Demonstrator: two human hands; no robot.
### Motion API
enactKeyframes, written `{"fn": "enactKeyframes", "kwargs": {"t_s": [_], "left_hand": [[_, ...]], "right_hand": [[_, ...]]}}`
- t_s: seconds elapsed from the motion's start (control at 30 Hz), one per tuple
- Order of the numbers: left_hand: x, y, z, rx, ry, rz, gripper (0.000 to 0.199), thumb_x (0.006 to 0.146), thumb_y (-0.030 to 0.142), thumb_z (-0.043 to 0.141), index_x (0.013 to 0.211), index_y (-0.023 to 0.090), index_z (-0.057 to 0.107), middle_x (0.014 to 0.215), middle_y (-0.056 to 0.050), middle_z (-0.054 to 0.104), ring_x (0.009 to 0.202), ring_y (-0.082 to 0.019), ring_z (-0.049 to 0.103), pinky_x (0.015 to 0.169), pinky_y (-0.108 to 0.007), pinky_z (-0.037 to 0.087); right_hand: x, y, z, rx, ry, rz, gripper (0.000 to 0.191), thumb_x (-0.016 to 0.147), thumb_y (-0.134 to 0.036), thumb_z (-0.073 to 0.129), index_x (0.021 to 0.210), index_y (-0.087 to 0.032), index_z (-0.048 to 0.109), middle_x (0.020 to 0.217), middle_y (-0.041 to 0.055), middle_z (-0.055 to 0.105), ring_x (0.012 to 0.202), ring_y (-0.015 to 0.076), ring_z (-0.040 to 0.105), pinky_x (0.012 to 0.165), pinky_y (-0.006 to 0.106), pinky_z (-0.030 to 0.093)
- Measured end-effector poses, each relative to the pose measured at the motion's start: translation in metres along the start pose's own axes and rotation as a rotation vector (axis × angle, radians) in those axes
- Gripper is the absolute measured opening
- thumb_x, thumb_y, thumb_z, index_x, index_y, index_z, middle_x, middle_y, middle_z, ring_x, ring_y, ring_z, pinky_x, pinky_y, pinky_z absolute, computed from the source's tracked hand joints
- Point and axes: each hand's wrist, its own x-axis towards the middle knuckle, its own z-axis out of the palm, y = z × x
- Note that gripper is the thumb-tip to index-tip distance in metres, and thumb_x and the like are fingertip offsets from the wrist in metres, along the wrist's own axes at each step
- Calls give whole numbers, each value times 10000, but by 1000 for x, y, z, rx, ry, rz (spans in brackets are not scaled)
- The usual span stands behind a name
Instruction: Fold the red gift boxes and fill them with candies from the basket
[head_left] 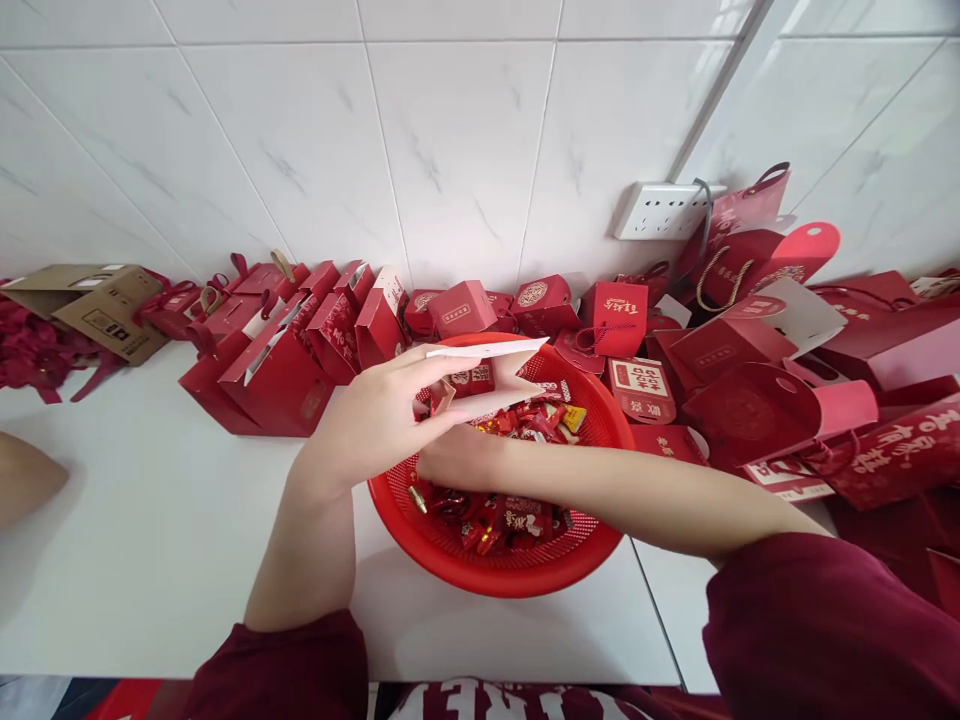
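A red plastic basket (495,580) stands in front of me with several wrapped candies (517,520) in it, mostly red with some gold and yellow. My left hand (379,405) is closed on a small paper gift box (510,372), held over the basket's far side. The box lies tilted with its pale inner flaps spread toward the right, and red shows inside it. Below the box, my right hand (459,458) reaches down among the candies. Its fingers are hidden by the candies and my left hand, so I cannot see whether it grips anything.
Red gift bags (277,380) stand along the wall at left, beside a brown cardboard box (112,310). Many red gift boxes (750,330) are piled at right. A white power strip (664,210) is on the wall. Part of another person's arm (30,480) shows at the left edge.
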Motion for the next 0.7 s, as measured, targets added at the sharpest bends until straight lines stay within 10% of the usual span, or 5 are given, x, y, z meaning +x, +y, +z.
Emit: {"fn": "enactKeyframes", "kwargs": {"t_s": [0.07, 0.13, 0.27, 0.43, 0.7], "left_hand": [[-3, 2, -3, -32, 15, 53, 428, 947, 436, 673, 1356, 309, 664, 1396, -12, 657, 1153, -244, 683, 889, -337, 610], [-5, 5, -6, -53, 15, 88, 420, 953, 394, 675, 1363, 304, 655, 1405, -12, 652, 1183, -237, 674, 930, -329, 598], [-3, 8, -4, -144, -28, 122, 420, 946, 359, 696, 1358, 289, 652, 1391, -8, 667, 1285, -231, 619, 1077, -330, 527], [14, 4, 11, -341, -163, 80, 403, 958, 307, 679, 1359, 309, 652, 1374, 6, 680, 1232, -202, 650, 1037, -306, 536], [29, -5, 24, -391, -332, 38, 404, 973, 339, 646, 1376, 308, 646, 1385, -15, 671, 1216, -212, 653, 1032, -330, 537]], "right_hand": [[-22, -15, -20, -52, -155, -129, 225, 817, 1, 695, 639, -136, 684, 624, 19, 675, 627, 180, 670, 639, 302, 544], [-50, -31, -46, -182, -283, -317, 217, 918, -4, 568, 954, -109, 754, 848, 83, 768, 710, 213, 714, 648, 333, 564], [-100, -44, -94, 33, 2, -201, 440, 1015, -53, 427, 1421, -139, 574, 1338, 117, 699, 1133, 191, 710, 926, 291, 581], [-119, -28, -113, 273, 408, 130, 454, 999, -159, 566, 1435, -284, 548, 1123, 11, 767, 981, 141, 739, 892, 245, 575], [-109, -10, -111, 296, 635, 265, 279, 924, -175, 669, 1181, -246, 586, 980, -8, 756, 847, 146, 728, 732, 252, 577]]}}
